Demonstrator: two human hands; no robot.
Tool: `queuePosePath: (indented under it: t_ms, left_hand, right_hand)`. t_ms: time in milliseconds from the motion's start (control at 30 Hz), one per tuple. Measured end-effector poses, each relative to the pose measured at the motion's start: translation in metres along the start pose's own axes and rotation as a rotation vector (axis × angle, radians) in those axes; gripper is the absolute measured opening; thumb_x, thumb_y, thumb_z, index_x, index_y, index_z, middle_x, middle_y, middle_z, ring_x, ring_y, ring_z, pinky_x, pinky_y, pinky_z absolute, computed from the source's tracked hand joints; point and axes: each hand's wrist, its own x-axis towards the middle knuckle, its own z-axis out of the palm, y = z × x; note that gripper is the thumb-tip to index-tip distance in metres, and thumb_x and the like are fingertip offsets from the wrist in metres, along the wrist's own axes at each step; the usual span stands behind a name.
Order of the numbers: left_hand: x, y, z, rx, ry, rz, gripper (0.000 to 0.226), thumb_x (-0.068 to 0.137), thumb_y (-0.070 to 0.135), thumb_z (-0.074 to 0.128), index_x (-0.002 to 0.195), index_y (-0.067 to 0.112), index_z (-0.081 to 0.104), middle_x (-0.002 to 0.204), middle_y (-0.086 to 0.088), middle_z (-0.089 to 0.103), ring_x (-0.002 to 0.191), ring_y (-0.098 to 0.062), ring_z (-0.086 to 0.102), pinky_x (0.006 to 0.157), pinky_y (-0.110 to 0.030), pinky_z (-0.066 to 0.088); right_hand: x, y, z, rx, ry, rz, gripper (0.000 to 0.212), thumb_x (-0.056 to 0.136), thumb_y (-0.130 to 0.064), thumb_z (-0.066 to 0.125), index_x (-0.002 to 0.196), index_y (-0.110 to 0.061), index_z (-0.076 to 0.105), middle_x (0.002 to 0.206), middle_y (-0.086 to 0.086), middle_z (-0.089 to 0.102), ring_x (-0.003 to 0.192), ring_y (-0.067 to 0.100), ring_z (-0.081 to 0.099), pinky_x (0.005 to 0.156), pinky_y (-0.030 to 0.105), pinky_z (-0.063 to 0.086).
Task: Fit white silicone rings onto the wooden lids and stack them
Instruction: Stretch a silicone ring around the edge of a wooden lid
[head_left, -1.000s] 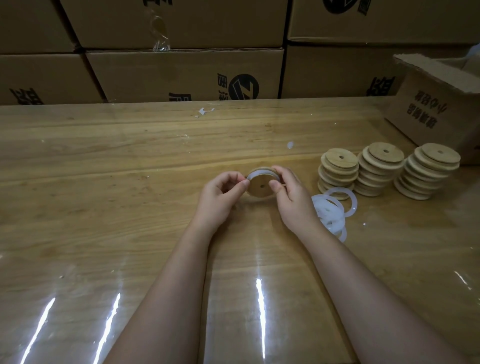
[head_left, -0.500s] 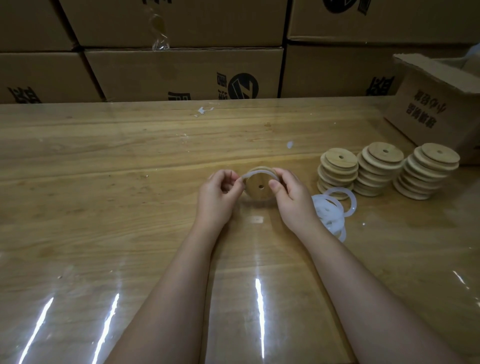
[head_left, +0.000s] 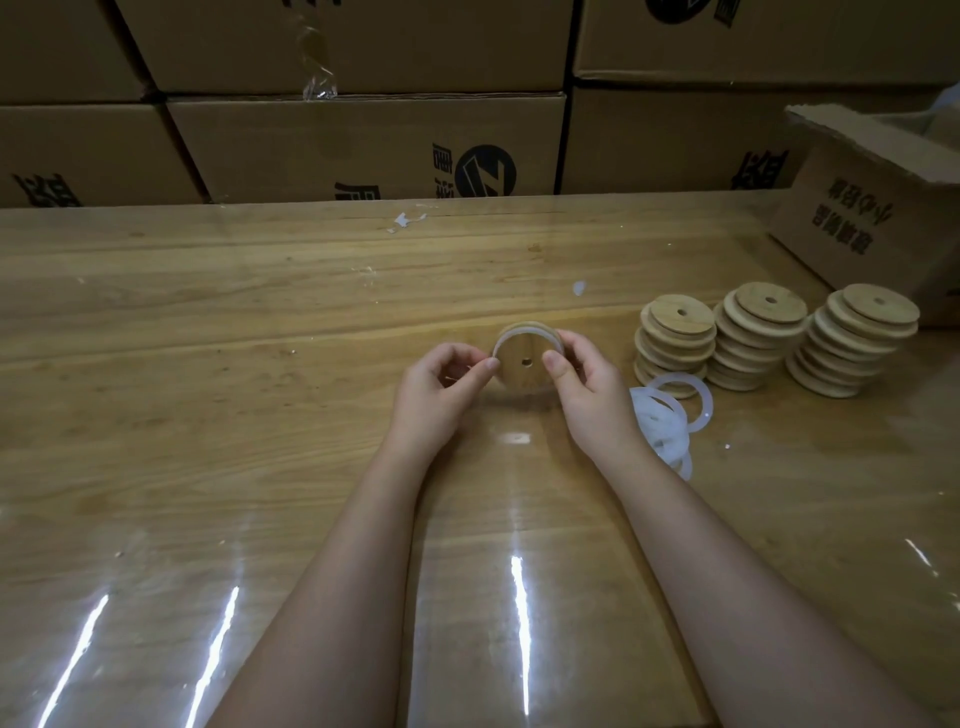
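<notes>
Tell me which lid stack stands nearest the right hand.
The leftmost stack, beside the loose rings by the right hand; the middle stack and rightmost stack stand farther off.

A glossy wooden desk (head_left: 208, 389) carries an open box (head_left: 872, 228). Three lid stacks (head_left: 761, 332) stand just before the box, with rings (head_left: 660, 421) piled beyond them. White scraps (head_left: 405, 221) lie well apart from the box.

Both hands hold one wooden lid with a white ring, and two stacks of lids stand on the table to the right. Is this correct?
Not quite: the head view shows three stacks of lids, not two. The rest holds: the left hand and the right hand hold one wooden lid with a white ring.
</notes>
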Motion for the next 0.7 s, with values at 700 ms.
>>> queuePosePath:
  t_ms: [700]
  left_hand:
    - [-0.0023, 0.0027, -0.0065, -0.187, -0.019, -0.085, 0.016, 0.087, 0.008, 0.063, 0.079, 0.021, 0.069, 0.068, 0.013, 0.066, 0.061, 0.000, 0.051, 0.062, -0.013, 0.044]
  right_hand:
    - [0.0005, 0.0018, -0.0006, -0.075, -0.078, -0.047, 0.025, 0.096, -0.019, 0.050, 0.120, -0.016, 0.059, 0.107, -0.007, 0.065, 0.100, 0.001, 0.058, 0.082, 0.007, 0.042]
